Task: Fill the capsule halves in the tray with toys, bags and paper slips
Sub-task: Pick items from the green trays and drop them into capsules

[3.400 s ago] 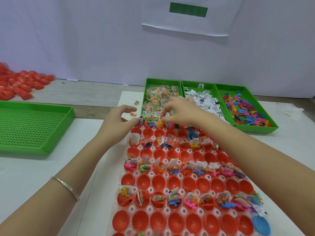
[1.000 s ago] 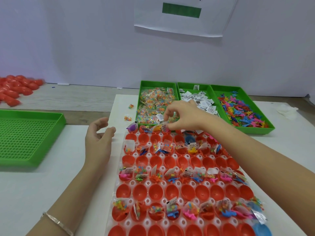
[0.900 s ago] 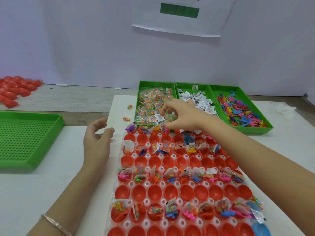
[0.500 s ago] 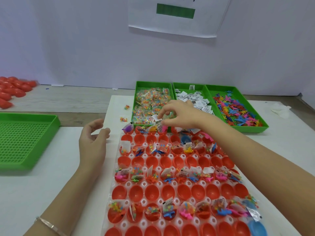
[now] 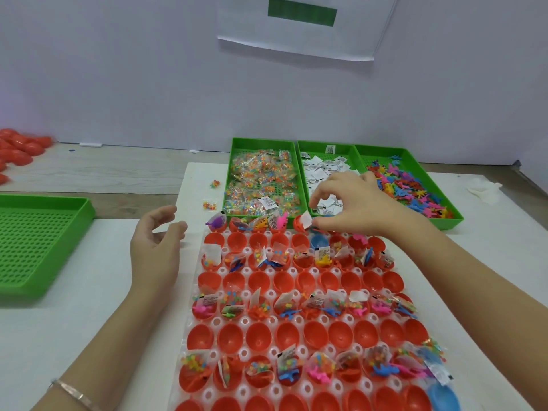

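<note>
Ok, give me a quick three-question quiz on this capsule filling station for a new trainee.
1. True or false: the left hand grips a toy.
2. The middle green bin holds: A bags, B paper slips, C toys.
3. Fill in: the right hand pinches a paper slip at the capsule tray's ___ row.
Key: 1 false, it is open and holds nothing; 2 B; 3 farthest.
</note>
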